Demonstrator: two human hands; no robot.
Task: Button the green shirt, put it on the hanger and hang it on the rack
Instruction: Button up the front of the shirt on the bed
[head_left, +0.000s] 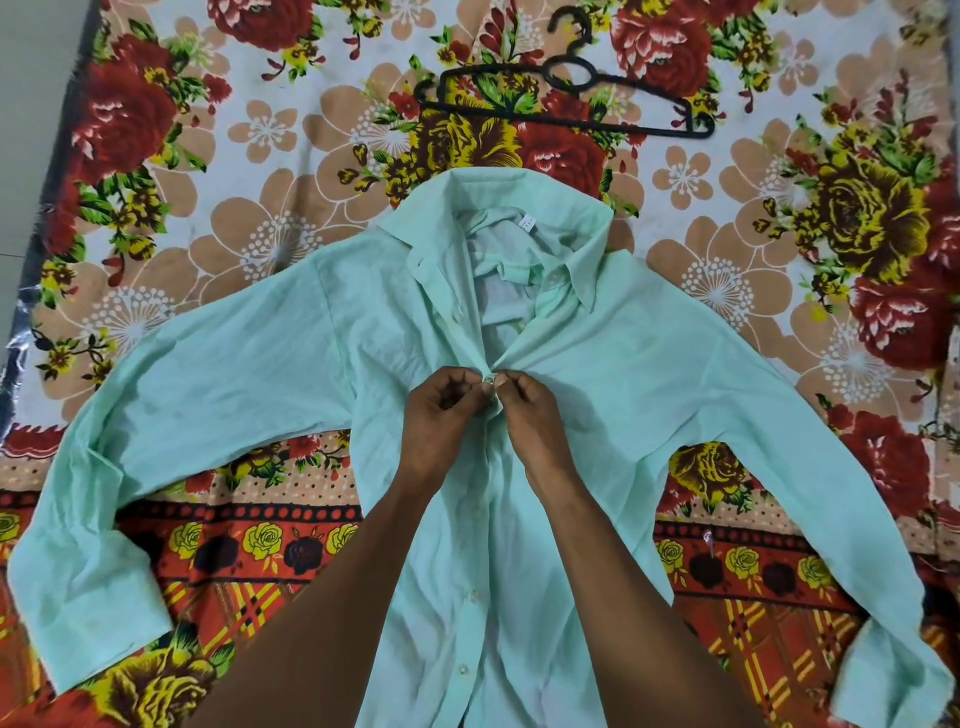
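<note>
A pale green long-sleeved shirt (249, 364) lies front up on a flowered bedsheet, sleeves spread to both sides, collar open at the far end. My left hand (441, 410) and my right hand (530, 410) meet at the shirt's placket below the collar. Both pinch the fabric edges around a small button (489, 383) between the fingertips. Lower down the placket, two buttons (474, 596) look fastened. A black plastic hanger (566, 98) lies flat on the sheet beyond the collar, its hook pointing away from me. No rack is in view.
The flowered bedsheet (260, 156) covers nearly the whole view. A strip of pale floor (31, 104) shows past the sheet's left edge.
</note>
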